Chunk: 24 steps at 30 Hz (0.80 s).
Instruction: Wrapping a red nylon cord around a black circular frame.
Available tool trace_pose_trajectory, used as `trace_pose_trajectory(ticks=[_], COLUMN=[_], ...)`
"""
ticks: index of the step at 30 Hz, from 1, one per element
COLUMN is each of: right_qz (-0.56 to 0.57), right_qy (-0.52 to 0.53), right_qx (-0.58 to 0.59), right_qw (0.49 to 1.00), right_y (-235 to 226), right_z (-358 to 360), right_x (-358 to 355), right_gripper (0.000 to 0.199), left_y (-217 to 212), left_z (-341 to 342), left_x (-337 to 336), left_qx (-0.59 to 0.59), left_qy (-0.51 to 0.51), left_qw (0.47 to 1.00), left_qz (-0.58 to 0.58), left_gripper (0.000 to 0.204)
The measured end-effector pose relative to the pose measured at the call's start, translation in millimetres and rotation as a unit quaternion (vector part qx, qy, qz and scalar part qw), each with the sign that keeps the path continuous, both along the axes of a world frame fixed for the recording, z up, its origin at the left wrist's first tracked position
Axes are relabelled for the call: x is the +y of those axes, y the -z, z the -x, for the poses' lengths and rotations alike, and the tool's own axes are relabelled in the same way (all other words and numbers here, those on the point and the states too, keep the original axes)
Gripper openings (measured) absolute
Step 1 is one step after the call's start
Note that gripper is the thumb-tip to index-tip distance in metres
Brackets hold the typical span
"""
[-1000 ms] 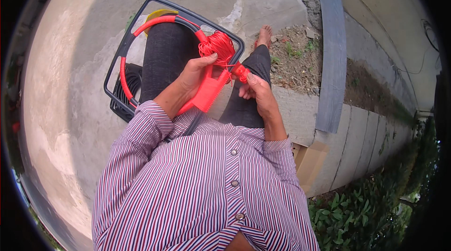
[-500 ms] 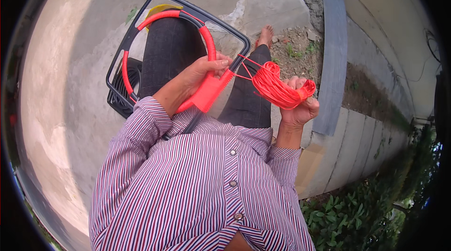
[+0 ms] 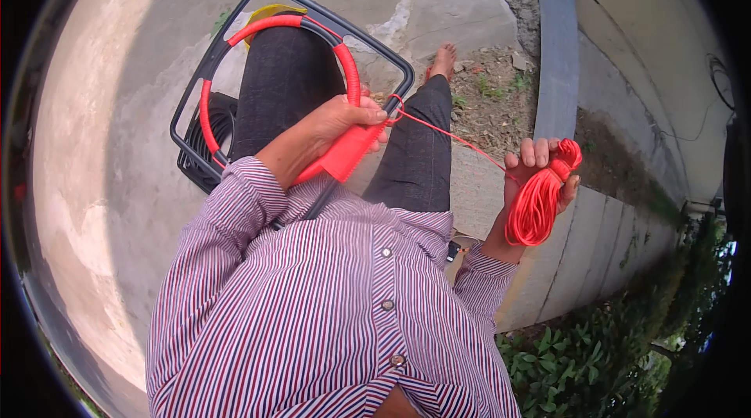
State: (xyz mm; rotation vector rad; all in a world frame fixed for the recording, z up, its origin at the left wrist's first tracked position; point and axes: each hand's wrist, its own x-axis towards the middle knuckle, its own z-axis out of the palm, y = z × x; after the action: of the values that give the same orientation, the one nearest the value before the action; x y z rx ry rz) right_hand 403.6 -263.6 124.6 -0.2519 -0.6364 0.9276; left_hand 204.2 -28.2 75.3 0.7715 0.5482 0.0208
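Note:
A black tubular frame [image 3: 360, 35] with a round inner ring lies tilted across my left thigh. Red cord covers parts of the ring [image 3: 348, 66] and forms a wide, tight band [image 3: 344, 154] near the frame's right side. My left hand [image 3: 328, 122] is closed on this wrapped side, thumb on top near the last turns. From there a single strand [image 3: 454, 136] runs taut to the right, with a small loop around the frame's tube. My right hand [image 3: 536, 154] is closed around a tied hank of red cord [image 3: 538, 207], its loops hanging down.
Beside my left leg lies a black coiled or ribbed thing [image 3: 205, 136]. Something yellow [image 3: 274, 10] shows behind my left knee. A long grey board [image 3: 557, 66] lies on the right, past a patch of soil [image 3: 489, 89]. Green bushes [image 3: 555, 363] grow at the lower right.
My right hand has moved right and turned, carrying the hank away from the frame. The loose loop between them has drawn into one taut strand. My left hand stays on the wrapped side.

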Motion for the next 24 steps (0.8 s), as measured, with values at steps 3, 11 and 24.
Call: trace_pose_trajectory(ticks=[3,11,24], right_qz=[0.175,0.411,0.382], right_qy=[0.093,0.086,0.087], right_qx=[0.03,-0.163,-0.111], right_qw=[0.98,0.893,0.913], right_y=[16,57,24], right_z=[20,81,87], right_x=[11,57,31], right_gripper=[0.028,0.026,0.021], left_y=[2,0,10], left_z=[2,-2,-6], left_x=[1,-7,-3], left_qx=[-0.003,-0.016,-0.042], left_qy=[-0.002,0.007,-0.036], left_qw=[1.0,1.0,0.998], left_qz=[-0.001,0.014,0.041], left_gripper=[0.014,0.017,0.027])
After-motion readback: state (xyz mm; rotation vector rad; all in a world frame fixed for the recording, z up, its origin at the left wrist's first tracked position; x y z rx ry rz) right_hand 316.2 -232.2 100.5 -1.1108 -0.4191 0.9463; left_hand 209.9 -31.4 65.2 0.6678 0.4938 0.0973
